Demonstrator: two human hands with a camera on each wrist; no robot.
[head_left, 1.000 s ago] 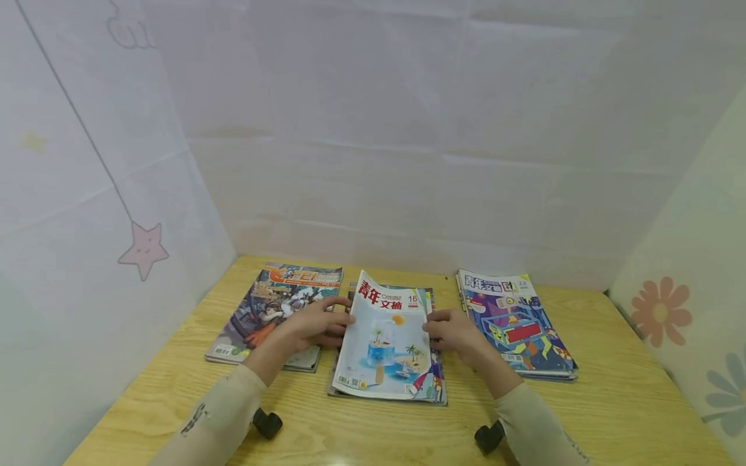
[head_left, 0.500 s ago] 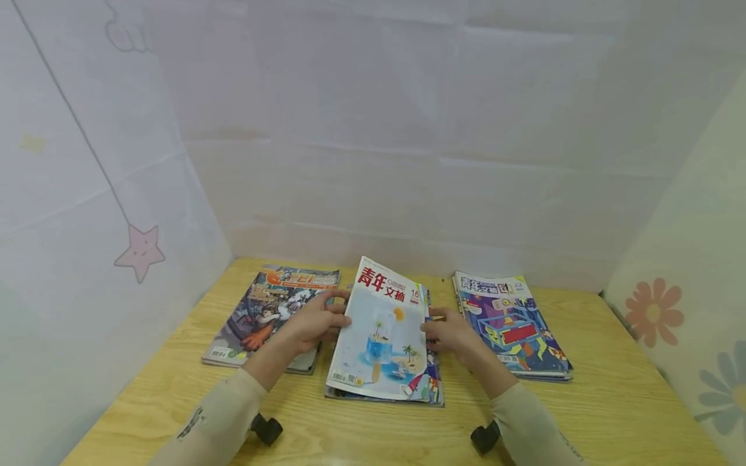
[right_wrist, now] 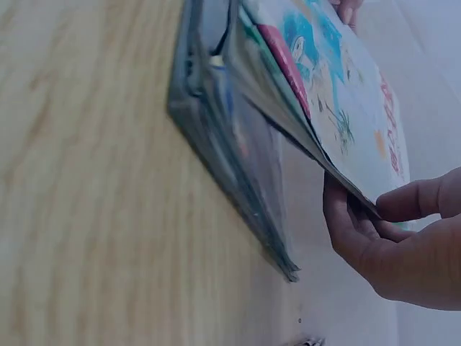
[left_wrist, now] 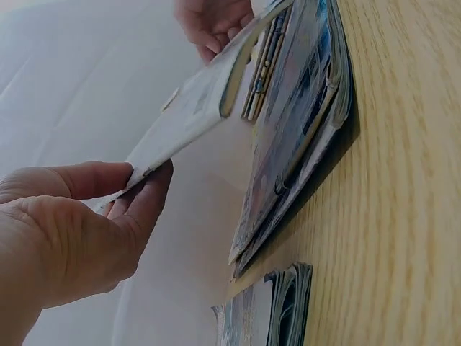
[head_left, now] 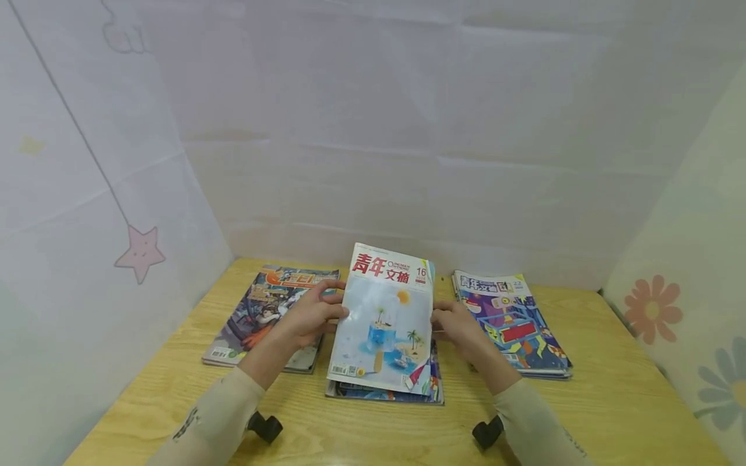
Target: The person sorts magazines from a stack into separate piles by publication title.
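A magazine (head_left: 381, 323) with a pale blue cover and red lettering is held tilted above the middle stack of magazines (head_left: 438, 382), its far end raised. By its left edge my left hand (head_left: 317, 315) pinches it, thumb on top and fingers beneath, as the left wrist view shows on the hand (left_wrist: 86, 223). At the opposite edge my right hand (head_left: 457, 327) pinches it likewise; in the right wrist view the thumb of that hand (right_wrist: 410, 241) lies on the cover. A gap separates the lifted magazine from the stack (left_wrist: 295, 144) below.
To the left lies a stack of magazines (head_left: 256, 317) with a dark comic-style cover. On the right is another stack (head_left: 515, 323) with a purple-blue cover. All rest on a wooden table (head_left: 373, 433), bounded by a pale cloth backdrop (head_left: 373, 162).
Both hands have raised the pale blue magazine off the middle stack, its far end highest. More of the stack's near edge shows beneath it now.
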